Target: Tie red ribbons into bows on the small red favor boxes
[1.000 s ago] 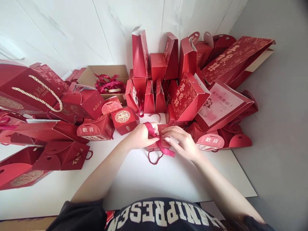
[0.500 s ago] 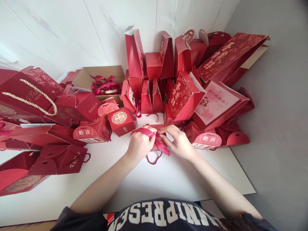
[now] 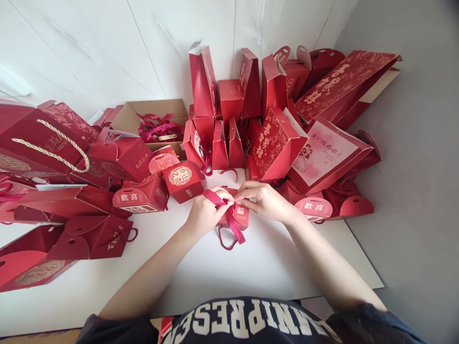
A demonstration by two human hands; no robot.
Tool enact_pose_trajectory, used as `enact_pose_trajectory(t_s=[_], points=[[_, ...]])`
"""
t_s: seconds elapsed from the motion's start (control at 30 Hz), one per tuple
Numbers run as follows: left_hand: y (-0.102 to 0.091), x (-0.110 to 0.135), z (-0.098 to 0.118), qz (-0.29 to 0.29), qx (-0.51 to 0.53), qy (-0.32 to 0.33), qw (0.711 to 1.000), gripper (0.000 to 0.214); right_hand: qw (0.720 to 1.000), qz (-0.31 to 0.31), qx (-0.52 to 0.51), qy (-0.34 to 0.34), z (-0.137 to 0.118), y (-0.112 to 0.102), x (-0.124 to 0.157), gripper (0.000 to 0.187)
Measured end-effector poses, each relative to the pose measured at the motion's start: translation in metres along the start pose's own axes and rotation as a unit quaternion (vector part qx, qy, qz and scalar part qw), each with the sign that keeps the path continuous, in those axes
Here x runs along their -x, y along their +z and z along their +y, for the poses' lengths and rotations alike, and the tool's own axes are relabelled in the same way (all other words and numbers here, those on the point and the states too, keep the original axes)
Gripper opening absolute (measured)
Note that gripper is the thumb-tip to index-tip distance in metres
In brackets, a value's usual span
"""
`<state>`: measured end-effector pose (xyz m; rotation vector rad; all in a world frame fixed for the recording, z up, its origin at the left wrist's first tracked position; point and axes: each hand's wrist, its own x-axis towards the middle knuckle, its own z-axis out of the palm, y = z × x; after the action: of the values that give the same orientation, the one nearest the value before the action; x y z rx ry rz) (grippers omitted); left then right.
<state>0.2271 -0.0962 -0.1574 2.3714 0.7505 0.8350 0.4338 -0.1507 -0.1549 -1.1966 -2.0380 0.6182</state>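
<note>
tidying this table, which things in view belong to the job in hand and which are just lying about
In hand:
- magenta ribbon, in left hand, right hand meeting it
- red box beneath

Apparently lying about:
- rope-handled red package
- red box with couple picture
- cardboard box of ribbons, perhaps supplies

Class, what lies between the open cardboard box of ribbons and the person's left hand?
In the head view: a patterned box, a red box with a round emblem, then white tabletop nearest the left hand.

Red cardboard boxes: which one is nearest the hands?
The small red cardboard box by the left hand and right hand; only it has a magenta fabric ribbon held over it.
</note>
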Motion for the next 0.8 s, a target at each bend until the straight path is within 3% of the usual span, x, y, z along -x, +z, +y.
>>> enact_pose_trajectory(t_s=[0.33,0.5,0.7,0.8], points=[[0.0,-0.004,-0.007,-0.023,0.077,-0.007,0.997,0.005,0.998,-0.012,-0.06,-0.011,0.006,-0.002,0.004,0.018],[0.0,-0.004,-0.012,-0.034,0.105,-0.008,0.994,0.003,0.999,-0.005,-0.014,-0.03,0.004,0.002,0.004,0.014],[-0.001,-0.005,-0.012,-0.036,0.119,-0.017,0.992,0.004,0.998,0.021,0.059,-0.007,-0.005,0.007,0.008,0.015],[0.0,-0.005,-0.013,-0.034,0.121,-0.016,0.992,0.004,0.998,0.034,0.049,-0.001,-0.008,0.006,0.009,0.02]])
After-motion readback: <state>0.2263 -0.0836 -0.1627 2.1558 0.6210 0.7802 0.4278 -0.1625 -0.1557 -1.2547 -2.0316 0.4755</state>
